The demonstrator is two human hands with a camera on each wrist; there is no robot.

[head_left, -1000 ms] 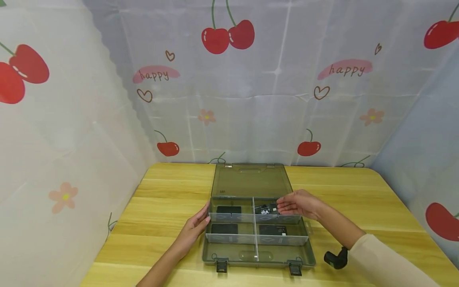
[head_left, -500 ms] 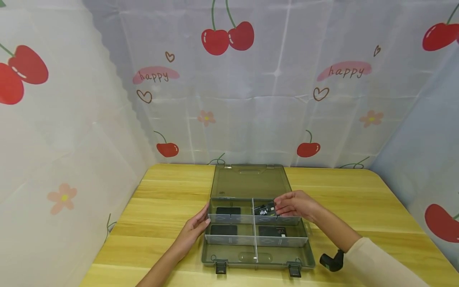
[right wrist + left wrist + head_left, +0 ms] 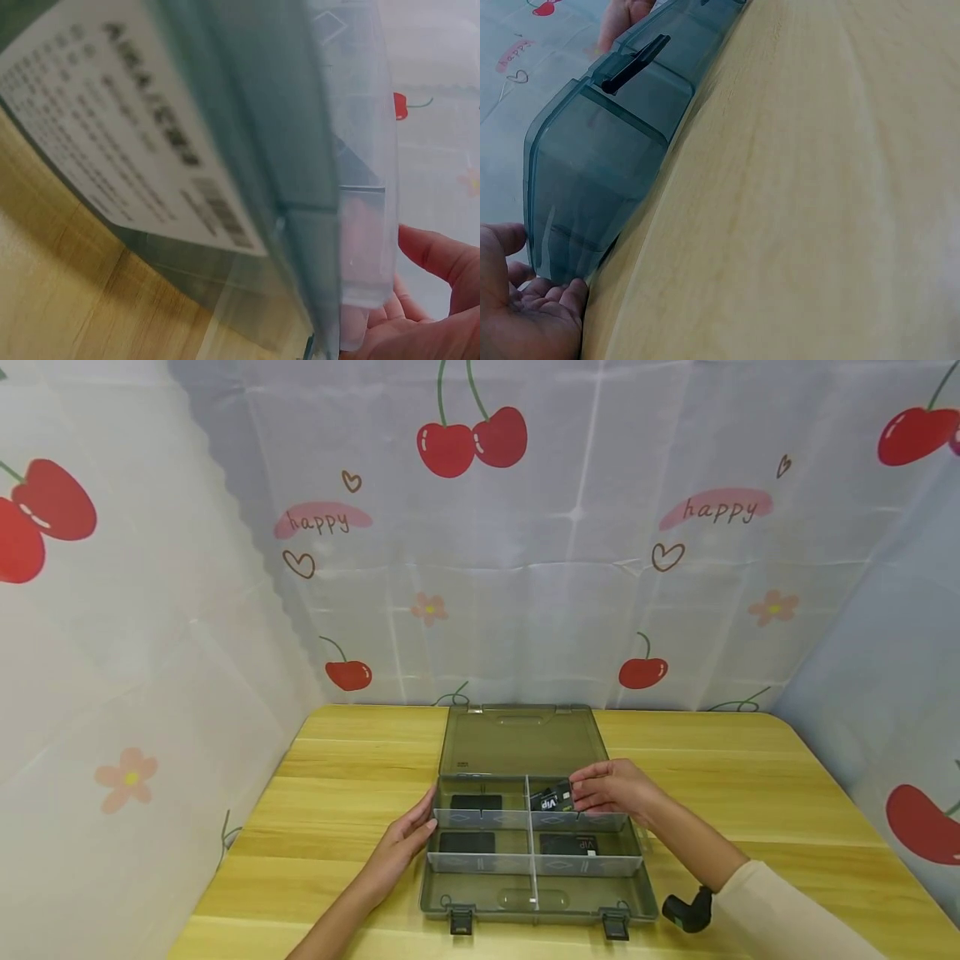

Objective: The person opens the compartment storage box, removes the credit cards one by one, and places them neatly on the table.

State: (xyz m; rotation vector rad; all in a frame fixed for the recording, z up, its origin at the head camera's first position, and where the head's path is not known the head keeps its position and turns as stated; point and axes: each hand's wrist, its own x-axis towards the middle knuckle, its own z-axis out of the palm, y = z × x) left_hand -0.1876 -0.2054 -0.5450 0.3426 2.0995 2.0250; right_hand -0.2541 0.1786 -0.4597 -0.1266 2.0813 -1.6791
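In the back right compartment (image 3: 609, 822) of an open, divided case (image 3: 480, 887) on the wood-grain desk (image 3: 750, 785), pinched a dark Vip card (image 3: 553, 798) in the right hand (image 3: 613, 790).

Held the card tilted, with fingers narrowed on its right edge, behind another VIP card (image 3: 562, 844) in the middle row; gripped the case's left side between the left hand's (image 3: 400, 843) fingers and thumb.

Head view: soft, even light; pale sheen along curtain (image 3: 495, 552) creases; print on card (image 3: 557, 797) by my fingers (image 3: 592, 771) small, soft. Left wrist view: dimmer, cooler, hazy patch across tabletop (image 3: 795, 210). Right wrist view: near label (image 3: 127, 127) badly blurred, soft shadow under case (image 3: 247, 90).
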